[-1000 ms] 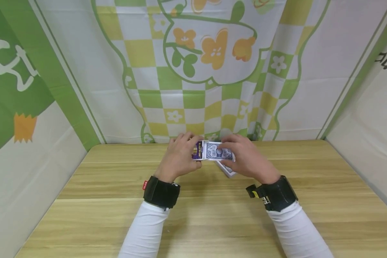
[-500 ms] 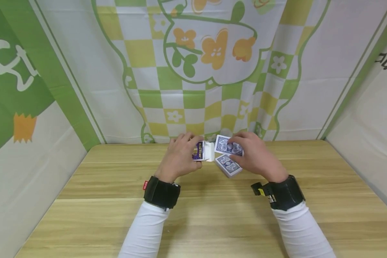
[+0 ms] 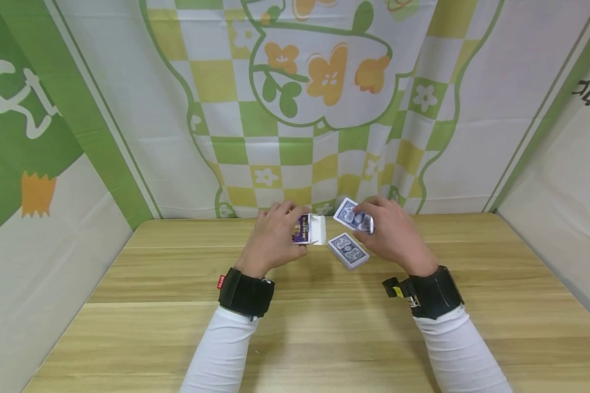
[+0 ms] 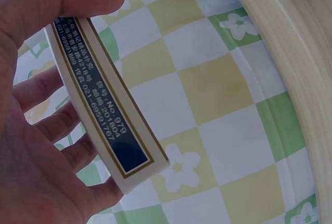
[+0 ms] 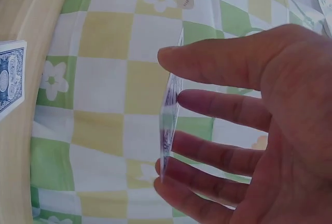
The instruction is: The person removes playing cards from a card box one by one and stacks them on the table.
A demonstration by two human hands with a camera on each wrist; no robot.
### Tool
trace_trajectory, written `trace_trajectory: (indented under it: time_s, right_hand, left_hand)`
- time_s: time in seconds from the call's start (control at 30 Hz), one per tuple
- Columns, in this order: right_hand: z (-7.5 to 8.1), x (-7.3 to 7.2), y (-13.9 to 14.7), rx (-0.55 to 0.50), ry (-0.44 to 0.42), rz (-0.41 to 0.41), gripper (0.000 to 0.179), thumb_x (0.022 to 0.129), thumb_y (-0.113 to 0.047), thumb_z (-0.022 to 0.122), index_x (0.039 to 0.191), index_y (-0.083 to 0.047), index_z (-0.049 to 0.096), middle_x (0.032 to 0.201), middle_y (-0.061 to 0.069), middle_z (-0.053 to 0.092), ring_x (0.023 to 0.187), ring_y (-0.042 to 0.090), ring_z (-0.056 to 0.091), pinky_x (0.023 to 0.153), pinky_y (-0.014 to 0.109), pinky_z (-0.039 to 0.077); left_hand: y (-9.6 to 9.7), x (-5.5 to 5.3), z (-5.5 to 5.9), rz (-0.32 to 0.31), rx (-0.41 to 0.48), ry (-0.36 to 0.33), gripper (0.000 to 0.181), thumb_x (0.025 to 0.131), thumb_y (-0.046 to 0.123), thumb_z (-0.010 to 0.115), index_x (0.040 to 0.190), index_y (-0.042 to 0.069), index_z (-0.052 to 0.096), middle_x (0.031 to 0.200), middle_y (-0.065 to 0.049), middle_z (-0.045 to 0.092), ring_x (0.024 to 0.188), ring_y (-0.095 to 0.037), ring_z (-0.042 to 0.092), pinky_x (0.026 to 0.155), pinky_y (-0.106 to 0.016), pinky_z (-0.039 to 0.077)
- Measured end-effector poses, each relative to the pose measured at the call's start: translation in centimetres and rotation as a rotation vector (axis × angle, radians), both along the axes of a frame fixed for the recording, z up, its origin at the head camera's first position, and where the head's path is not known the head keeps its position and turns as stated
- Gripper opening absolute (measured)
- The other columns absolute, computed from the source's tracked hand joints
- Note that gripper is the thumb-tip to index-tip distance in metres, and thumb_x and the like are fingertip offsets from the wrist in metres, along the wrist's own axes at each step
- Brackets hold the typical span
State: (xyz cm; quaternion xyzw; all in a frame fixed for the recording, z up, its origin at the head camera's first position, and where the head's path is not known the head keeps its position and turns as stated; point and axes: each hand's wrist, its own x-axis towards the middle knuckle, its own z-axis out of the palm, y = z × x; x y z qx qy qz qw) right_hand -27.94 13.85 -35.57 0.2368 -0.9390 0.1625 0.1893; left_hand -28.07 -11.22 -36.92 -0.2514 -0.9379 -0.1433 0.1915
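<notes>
My left hand (image 3: 275, 239) grips a small purple and white playing-card box (image 3: 301, 229) between thumb and fingers. Its white flap (image 3: 318, 230) stands out toward the right. In the left wrist view, a narrow side of the box (image 4: 104, 105) with dark printed lettering faces the camera. My right hand (image 3: 395, 234) pinches a blue-backed playing card (image 3: 346, 212), held tilted just right of the box; the right wrist view catches this card (image 5: 168, 115) almost edge-on, thin and glossy. A deck of blue-backed cards (image 3: 349, 251) lies on the table, nearer to me than the held card.
The wooden table (image 3: 314, 338) ends at a hanging curtain (image 3: 295, 147) with green and yellow checks close behind both hands. Fabric side walls (image 3: 560, 207) flank the table. Black bands (image 3: 248, 293) wrap both wrists over white sleeves.
The card in my right hand has come away from the box's mouth to the right and turned at an angle, uncovering the white flap and the deck. My left hand stays in place.
</notes>
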Motion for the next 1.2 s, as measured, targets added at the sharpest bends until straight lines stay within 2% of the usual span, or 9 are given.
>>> trace_trajectory:
  time_s: [0.13, 0.37, 0.53, 0.7, 0.93, 1.2]
  right_hand:
    - [-0.4, -0.2, -0.2, 0.020, -0.044, -0.040, 0.047, 0.073, -0.036, 0.071, 0.113, -0.012, 0.063, 0.103, 0.009, 0.059, 0.085, 0.022, 0.052, 0.067, 0.036, 0.042]
    - [-1.5, -0.8, -0.9, 0.001, -0.143, -0.097, 0.041, 0.072, -0.039, 0.072, 0.103, -0.013, 0.067, 0.100, 0.008, 0.061, 0.087, 0.023, 0.054, 0.071, 0.038, 0.043]
    - [-2.8, -1.5, -1.3, 0.012, -0.155, -0.107, 0.036, 0.071, -0.041, 0.072, 0.095, -0.013, 0.070, 0.099, 0.007, 0.064, 0.088, 0.024, 0.056, 0.074, 0.039, 0.043]
    - [-4.0, -2.2, -1.7, 0.023, -0.154, -0.098, 0.034, 0.071, -0.038, 0.072, 0.091, -0.012, 0.071, 0.091, 0.007, 0.066, 0.080, 0.023, 0.057, 0.068, 0.036, 0.043]
    - [-5.1, -2.6, -2.1, -0.004, -0.172, -0.132, 0.035, 0.068, -0.041, 0.074, 0.087, -0.011, 0.071, 0.089, 0.007, 0.066, 0.076, 0.021, 0.055, 0.064, 0.034, 0.042]
    - [-6.2, -2.7, -2.2, 0.060, -0.215, -0.156, 0.036, 0.068, -0.044, 0.073, 0.086, -0.013, 0.071, 0.083, 0.003, 0.066, 0.066, 0.016, 0.053, 0.057, 0.030, 0.039]
  left_hand:
    - [0.0, 0.0, 0.0, -0.002, 0.000, -0.005, 0.073, 0.058, 0.033, 0.076, 0.125, 0.020, 0.051, 0.111, 0.001, 0.051, 0.099, -0.020, 0.046, 0.078, -0.037, 0.034]
    - [0.0, 0.0, -0.1, -0.005, 0.006, -0.002, 0.073, 0.058, 0.032, 0.076, 0.125, 0.020, 0.052, 0.113, 0.001, 0.051, 0.100, -0.020, 0.046, 0.078, -0.038, 0.034]
    - [-0.1, 0.0, 0.0, -0.003, 0.007, 0.000, 0.072, 0.058, 0.031, 0.075, 0.125, 0.021, 0.052, 0.113, 0.000, 0.051, 0.100, -0.020, 0.046, 0.079, -0.038, 0.034]
    - [-0.1, -0.1, 0.0, -0.005, 0.013, -0.001, 0.072, 0.058, 0.029, 0.075, 0.125, 0.021, 0.051, 0.113, 0.000, 0.052, 0.100, -0.020, 0.046, 0.079, -0.038, 0.034]
    - [-0.1, -0.1, 0.0, -0.004, 0.012, 0.008, 0.072, 0.058, 0.030, 0.075, 0.125, 0.020, 0.052, 0.112, 0.000, 0.052, 0.100, -0.020, 0.047, 0.079, -0.038, 0.034]
    - [-0.1, 0.0, 0.0, -0.007, 0.010, 0.009, 0.071, 0.058, 0.030, 0.074, 0.125, 0.021, 0.052, 0.112, 0.000, 0.052, 0.100, -0.020, 0.047, 0.079, -0.038, 0.035]
